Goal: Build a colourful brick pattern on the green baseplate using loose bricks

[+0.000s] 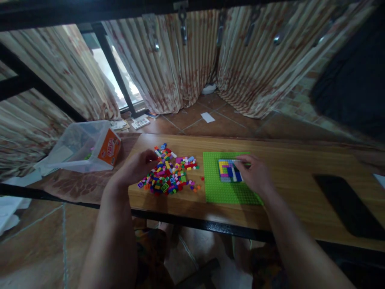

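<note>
Small block build (225, 173) on a green baseplate (217, 194), a hand at either side.
The build sits near the plate's middle, slightly towards 12 o'clock; the right hand (254, 172) is at its 3 o'clock edge, fingertips drawn close together, though whether they grip a brick I cannot tell; at 9 o'clock, off the plate, lies a heap of loose bricks (170, 176), the left hand (136, 166) at its 10 o'clock side with fingers curled narrow, contents hidden; farther out at 9 o'clock stands a clear plastic box (110, 150), and past 3 o'clock a dark flat slab (349, 206).
</note>
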The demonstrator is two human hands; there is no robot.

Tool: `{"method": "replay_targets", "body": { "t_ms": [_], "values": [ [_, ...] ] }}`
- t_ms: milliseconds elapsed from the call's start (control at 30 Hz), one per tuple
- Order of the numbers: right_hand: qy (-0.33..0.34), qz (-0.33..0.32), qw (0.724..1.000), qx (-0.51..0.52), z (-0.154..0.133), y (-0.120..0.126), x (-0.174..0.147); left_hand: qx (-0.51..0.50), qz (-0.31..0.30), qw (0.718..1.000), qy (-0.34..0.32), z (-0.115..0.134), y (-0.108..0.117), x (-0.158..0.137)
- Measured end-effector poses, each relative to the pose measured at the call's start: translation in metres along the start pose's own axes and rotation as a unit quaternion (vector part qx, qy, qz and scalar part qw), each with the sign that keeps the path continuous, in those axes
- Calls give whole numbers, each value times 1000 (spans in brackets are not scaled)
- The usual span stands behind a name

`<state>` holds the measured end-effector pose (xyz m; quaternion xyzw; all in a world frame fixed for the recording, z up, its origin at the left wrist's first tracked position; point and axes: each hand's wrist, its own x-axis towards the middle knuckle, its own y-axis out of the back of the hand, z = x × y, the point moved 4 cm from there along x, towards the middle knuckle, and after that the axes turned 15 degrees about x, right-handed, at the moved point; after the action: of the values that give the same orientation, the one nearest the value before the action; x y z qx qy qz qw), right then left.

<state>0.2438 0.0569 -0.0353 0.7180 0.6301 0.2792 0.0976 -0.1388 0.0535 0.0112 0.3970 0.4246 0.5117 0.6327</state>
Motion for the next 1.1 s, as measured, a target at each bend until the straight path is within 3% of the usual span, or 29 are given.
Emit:
{"method": "replay_targets", "body": {
  "t_ms": [100,200,333,433,600,767,967,1100],
  "values": [
    [-4,56,996,70,-3,6,1,-91,-12,994,-61,34,-6,4],
    [20,68,987,142,-16,7,-1,-169,-32,981,-86,84,-27,7],
    [68,-19,979,193,-40,1,-7,-321,-95,940,-72,144,-71,7],
    [71,-110,972,195,-50,-3,-13,-409,-129,902,-41,169,-96,6],
    [68,-205,967,133,-49,-6,-21,-449,-142,882,-16,183,-110,7],
    [66,-202,970,114,-45,-5,-23,-449,-139,882,-18,186,-112,10],
    [103,-178,978,32,-31,-1,-24,-356,-128,925,-17,174,-110,12],
    [117,-175,978,0,-23,-3,-29,-317,-151,935,-53,170,-113,9]
  ]
}}
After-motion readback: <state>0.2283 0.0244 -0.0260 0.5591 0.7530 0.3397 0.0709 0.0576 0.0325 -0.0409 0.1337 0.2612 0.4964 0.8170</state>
